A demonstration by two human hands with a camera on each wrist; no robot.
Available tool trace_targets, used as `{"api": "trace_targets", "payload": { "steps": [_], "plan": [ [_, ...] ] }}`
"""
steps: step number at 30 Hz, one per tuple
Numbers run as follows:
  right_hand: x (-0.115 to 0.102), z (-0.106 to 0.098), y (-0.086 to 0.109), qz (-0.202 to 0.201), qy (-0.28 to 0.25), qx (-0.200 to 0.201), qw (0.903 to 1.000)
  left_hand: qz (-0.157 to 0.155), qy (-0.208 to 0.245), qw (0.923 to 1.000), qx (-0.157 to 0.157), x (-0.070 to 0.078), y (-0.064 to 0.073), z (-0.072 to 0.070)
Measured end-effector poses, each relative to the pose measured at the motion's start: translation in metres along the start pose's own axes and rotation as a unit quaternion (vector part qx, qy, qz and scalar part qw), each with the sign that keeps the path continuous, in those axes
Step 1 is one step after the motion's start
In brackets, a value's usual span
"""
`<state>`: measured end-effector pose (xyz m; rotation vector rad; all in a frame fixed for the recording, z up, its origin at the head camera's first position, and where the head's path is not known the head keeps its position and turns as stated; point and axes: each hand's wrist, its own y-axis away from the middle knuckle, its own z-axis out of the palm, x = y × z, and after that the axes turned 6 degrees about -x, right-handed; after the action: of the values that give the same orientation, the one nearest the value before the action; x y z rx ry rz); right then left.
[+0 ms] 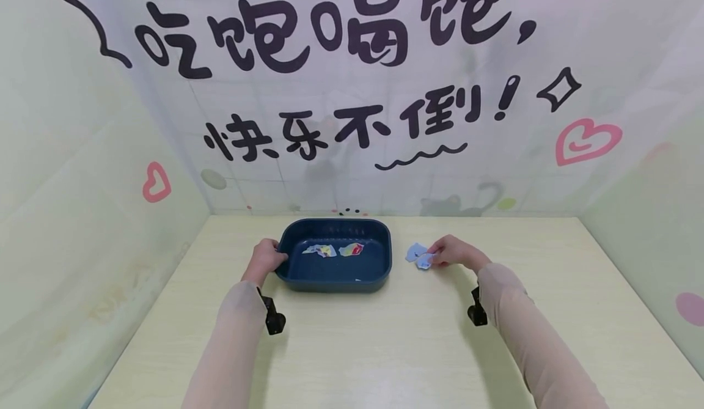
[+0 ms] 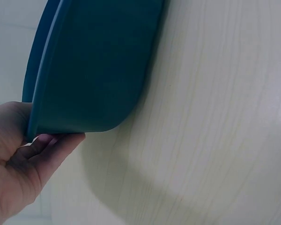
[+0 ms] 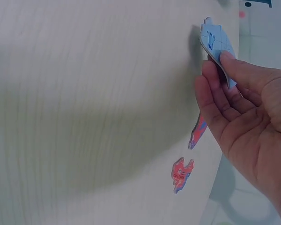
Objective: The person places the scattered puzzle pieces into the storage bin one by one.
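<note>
My left hand (image 1: pixel 266 258) grips the left end of a dark blue rectangular tub (image 1: pixel 332 285), its thumb over the rim and its fingers against the outer wall (image 2: pixel 93 70). Inside the tub lie a pale piece with yellow and blue (image 1: pixel 324 250) and a yellow-green and red one (image 1: pixel 352 249). To the right of the tub, my right hand (image 1: pixel 455 252) pinches a flat light blue puzzle piece (image 3: pixel 214 42) between thumb and fingers. Another light blue piece (image 1: pixel 416 250) shows right beside it in the head view.
Two red and blue pieces, one small and ragged (image 3: pixel 181 176) and one long and partly hidden by the fingers (image 3: pixel 197 133), lie on the table near the right hand. The pale wooden table (image 1: pixel 363 348) meets a printed back wall (image 1: pixel 330 189) behind the tub.
</note>
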<state>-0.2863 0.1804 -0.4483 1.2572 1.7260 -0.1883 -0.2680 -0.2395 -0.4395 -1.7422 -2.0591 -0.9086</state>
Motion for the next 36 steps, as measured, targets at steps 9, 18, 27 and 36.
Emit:
{"api": "trace_targets", "payload": {
  "steps": [9,18,27,36],
  "plan": [
    [-0.009,-0.006,0.001,0.013,-0.069,0.0,0.9976,0.0,0.005,1.0,0.0,0.002,0.002,-0.001],
    [-0.025,-0.013,0.001,0.001,-0.067,0.0,0.9978,0.008,0.0,1.0,0.002,0.002,0.002,-0.001],
    [-0.046,-0.018,0.0,-0.005,-0.057,0.003,0.9983,0.011,0.006,0.9999,0.005,0.004,0.004,-0.002],
    [-0.064,-0.017,-0.008,-0.024,-0.079,-0.006,0.9965,0.012,0.002,0.9999,0.008,0.003,0.004,-0.002]
  ]
}}
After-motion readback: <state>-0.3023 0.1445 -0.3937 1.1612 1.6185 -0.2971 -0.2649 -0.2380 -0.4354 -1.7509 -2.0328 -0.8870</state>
